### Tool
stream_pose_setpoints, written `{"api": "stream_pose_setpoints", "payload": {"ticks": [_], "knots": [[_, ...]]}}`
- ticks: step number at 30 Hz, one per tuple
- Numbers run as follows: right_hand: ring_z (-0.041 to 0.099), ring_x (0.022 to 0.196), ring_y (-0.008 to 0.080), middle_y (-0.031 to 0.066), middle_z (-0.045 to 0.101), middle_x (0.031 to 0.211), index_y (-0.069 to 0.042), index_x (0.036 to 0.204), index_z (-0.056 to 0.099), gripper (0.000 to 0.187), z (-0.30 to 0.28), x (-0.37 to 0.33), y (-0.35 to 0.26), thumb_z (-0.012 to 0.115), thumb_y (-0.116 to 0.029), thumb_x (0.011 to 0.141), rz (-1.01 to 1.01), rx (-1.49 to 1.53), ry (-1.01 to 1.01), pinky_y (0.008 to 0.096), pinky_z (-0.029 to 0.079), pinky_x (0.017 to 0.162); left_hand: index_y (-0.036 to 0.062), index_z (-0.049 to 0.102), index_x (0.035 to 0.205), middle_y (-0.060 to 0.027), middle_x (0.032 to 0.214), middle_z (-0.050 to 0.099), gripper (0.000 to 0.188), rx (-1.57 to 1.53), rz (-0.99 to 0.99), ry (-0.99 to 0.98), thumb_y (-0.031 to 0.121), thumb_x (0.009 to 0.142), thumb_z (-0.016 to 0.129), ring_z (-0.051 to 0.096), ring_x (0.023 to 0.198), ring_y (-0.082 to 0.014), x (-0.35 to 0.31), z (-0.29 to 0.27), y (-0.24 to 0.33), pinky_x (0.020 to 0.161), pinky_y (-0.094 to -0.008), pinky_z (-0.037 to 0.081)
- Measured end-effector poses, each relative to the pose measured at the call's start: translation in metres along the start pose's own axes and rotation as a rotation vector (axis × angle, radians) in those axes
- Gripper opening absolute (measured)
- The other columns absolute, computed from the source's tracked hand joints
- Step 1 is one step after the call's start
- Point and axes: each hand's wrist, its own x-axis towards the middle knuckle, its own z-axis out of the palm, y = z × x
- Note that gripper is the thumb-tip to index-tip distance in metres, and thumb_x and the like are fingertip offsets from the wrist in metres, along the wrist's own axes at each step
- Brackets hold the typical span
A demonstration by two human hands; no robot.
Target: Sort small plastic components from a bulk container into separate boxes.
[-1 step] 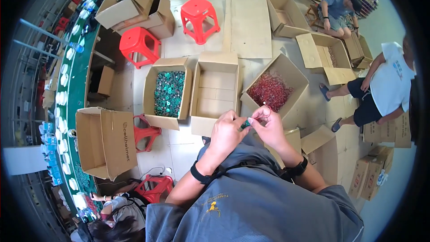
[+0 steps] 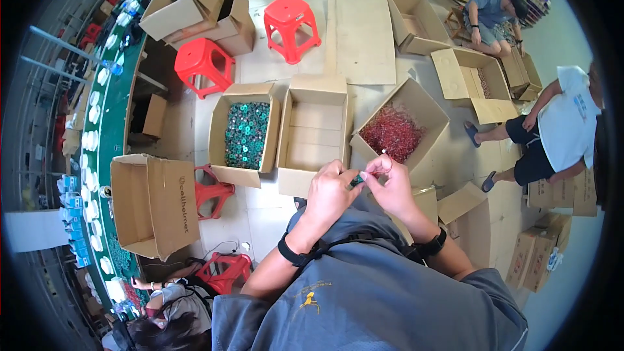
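My left hand (image 2: pixel 330 190) is closed in a pinch on a small dark green piece (image 2: pixel 355 181), held in front of my chest. My right hand (image 2: pixel 391 186) meets it there, thumb and fingertips pinched together against the green piece's right end. A thin red piece with a pale tip (image 2: pixel 384 152) sticks up by the right fingers. Beyond the left hand stand a cardboard box of small green and dark ring-shaped parts (image 2: pixel 247 135) and a bare-bottomed cardboard box (image 2: pixel 315 120). Just past the right hand, a tilted box (image 2: pixel 429 107) holds many small red parts (image 2: pixel 393 131).
Red plastic stools (image 2: pixel 290 26) stand ahead and to the left. A long green bench (image 2: pixel 104 156) with white items runs along the left, where one person (image 2: pixel 172 309) works. At right, another person (image 2: pixel 565 117) stands and a third (image 2: pixel 491 16) sits among open cartons.
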Motion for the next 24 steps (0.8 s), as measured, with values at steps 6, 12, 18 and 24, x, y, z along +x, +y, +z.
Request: {"api": "stream_pose_setpoints", "payload": {"ticks": [6,12,18,24], "knots": [[0.066,0.077,0.0139,0.008,0.066,0.085,-0.002,0.081,0.055,0.02,0.016,-0.001,0.022,0.073,0.006,0.083,0.116,0.269,-0.006,0.0282,0.053,0.067,0.0066,0.077,0.093,-0.0103,0.074,0.059,0.028,-0.069,-0.035,0.021,0.016,0.068,0.085,0.062,0.065,-0.0279,-0.009,-0.004,-0.01,0.063,-0.0398,0.054],[0.066,0.072,0.0195,0.0107,0.067,0.078,-0.001,0.078,0.055,0.018,0.027,0.001,0.003,0.072,0.003,0.083,0.11,0.092,-0.115,0.0333,0.052,0.065,0.006,0.08,0.089,-0.0054,0.064,0.058,0.028,-0.023,-0.029,0.035,0.015,0.065,0.088,0.056,0.049,-0.0141,-0.017,-0.015,-0.021,0.05,-0.0297,0.048],[0.067,0.071,0.0237,0.0127,0.068,0.08,-0.001,0.078,0.058,0.016,0.027,0.004,-0.003,0.073,0.0,0.082,0.116,-0.016,-0.175,0.0343,0.052,0.066,0.0035,0.079,0.087,-0.0062,0.066,0.06,0.028,-0.115,-0.06,-0.038,0.012,0.062,0.089,0.056,0.049,-0.0132,-0.014,-0.027,-0.024,0.051,-0.0285,0.049],[0.069,0.072,0.0235,0.0127,0.069,0.08,-0.001,0.079,0.061,0.014,0.025,0.007,-0.005,0.075,-0.003,0.081,0.124,0.01,-0.27,0.0345,0.052,0.066,0.0052,0.079,0.091,-0.0083,0.07,0.062,0.031,-0.102,-0.051,-0.115,0.014,0.063,0.088,0.061,0.052,-0.0173,-0.01,-0.033,-0.025,0.053,-0.0322,0.052]]}}
